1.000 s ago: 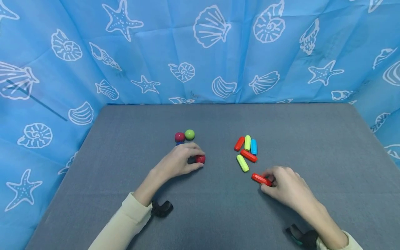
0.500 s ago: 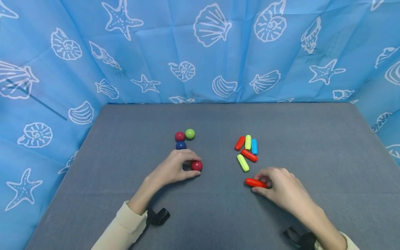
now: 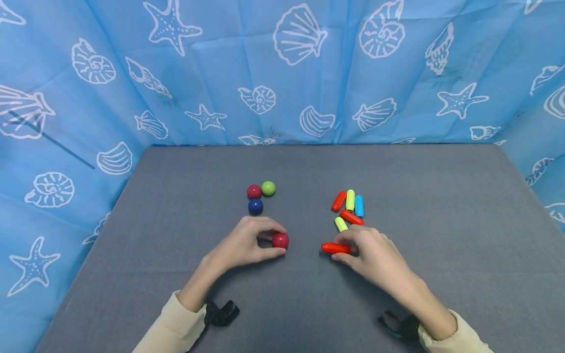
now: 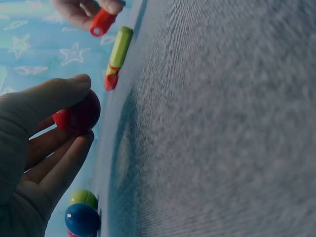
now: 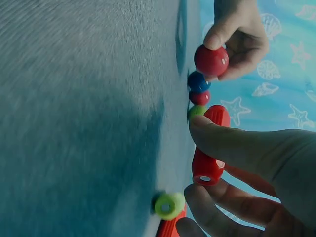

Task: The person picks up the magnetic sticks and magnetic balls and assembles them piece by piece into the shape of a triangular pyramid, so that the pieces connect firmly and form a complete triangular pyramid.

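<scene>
My left hand (image 3: 244,245) pinches a glossy red ball (image 3: 280,240) between thumb and fingertips. In the left wrist view that red ball (image 4: 81,116) is held off the grey cloth. Facing it, my right hand (image 3: 375,252) grips a long red tube-shaped bead (image 3: 334,248), pointing left. The right wrist view shows a hole in the end of this red bead (image 5: 210,165), which is raised above the surface. Behind my left hand lie a blue ball (image 3: 255,206), a second red ball (image 3: 254,191) and a green ball (image 3: 268,188), close together.
Beyond my right hand lie more long beads: a yellow-green one (image 3: 341,224) partly hidden by the hand, two red (image 3: 351,217), another yellow-green (image 3: 350,200) and a blue (image 3: 359,206). A blue shell-print curtain (image 3: 282,73) borders the grey table (image 3: 419,191).
My right hand has carried the red bead left, nearer the other hand. My left hand has brought its red ball closer to me, uncovering the blue ball. The other pieces stay put.
</scene>
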Tool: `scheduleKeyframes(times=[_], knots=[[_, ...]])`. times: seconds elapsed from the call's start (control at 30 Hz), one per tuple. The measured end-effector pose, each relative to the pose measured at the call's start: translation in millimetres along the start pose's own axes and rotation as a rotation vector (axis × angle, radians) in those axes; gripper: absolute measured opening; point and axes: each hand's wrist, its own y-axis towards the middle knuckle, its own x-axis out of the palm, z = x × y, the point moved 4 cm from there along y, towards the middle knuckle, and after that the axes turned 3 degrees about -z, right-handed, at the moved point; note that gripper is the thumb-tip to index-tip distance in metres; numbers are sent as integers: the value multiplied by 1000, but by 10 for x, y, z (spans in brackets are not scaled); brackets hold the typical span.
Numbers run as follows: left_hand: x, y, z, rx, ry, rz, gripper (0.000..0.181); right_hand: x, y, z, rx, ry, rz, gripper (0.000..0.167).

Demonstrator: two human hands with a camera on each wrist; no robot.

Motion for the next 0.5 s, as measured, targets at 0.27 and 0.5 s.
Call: scheduleKeyframes(times=[0.27,0.5], knots=[[43,5,65,6,-34,-25,35,140,128,-156,-39,-17,-8,23],[80,-4,66,2,-53,-29,34,262,218,-280,-56,-36,-22,23]])
